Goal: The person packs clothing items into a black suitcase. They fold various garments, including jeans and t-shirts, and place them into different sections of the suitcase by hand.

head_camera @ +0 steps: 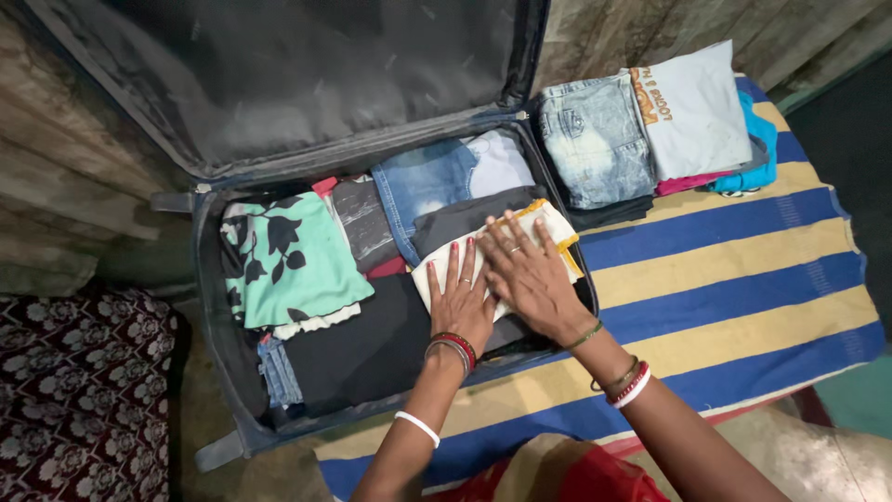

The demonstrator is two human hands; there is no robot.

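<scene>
Striped mat (743, 270), blue and yellow bands, covers the right half of the frame and runs under the case's right side. Open suitcase (216, 279), dark, fills the centre and upper left; its lid (307, 74) leans back across the top of the frame, grey lining exposed.

Contents of the case, folded and packed side by side: a black garment (358, 349) at lower centre; a mint top with black leaf print (283, 256) at centre left; blue jeans (427, 181) at upper centre with a pale cloth beside them; a grey patterned piece (362, 218) between the mint top and the jeans.

Stack of folded clothes (650, 125) sits on the mat at upper right, just outside the case: washed denim, a pale grey shirt, pink and bright blue edges beneath.

Dark red patterned cloth (84, 390) occupies the lower left corner.

Cream folded cloth with a yellow edge (548, 223) lies in the case's right end, centre frame, on top of a dark grey garment.

Right hand (534, 274) lies flat on the cream cloth, fingers extended and spread, palm down, gripping nothing. Left hand (460, 302) lies just beside it, touching, also flat with fingers straight, pressing the cloth's near edge. Bangles on both wrists.
</scene>
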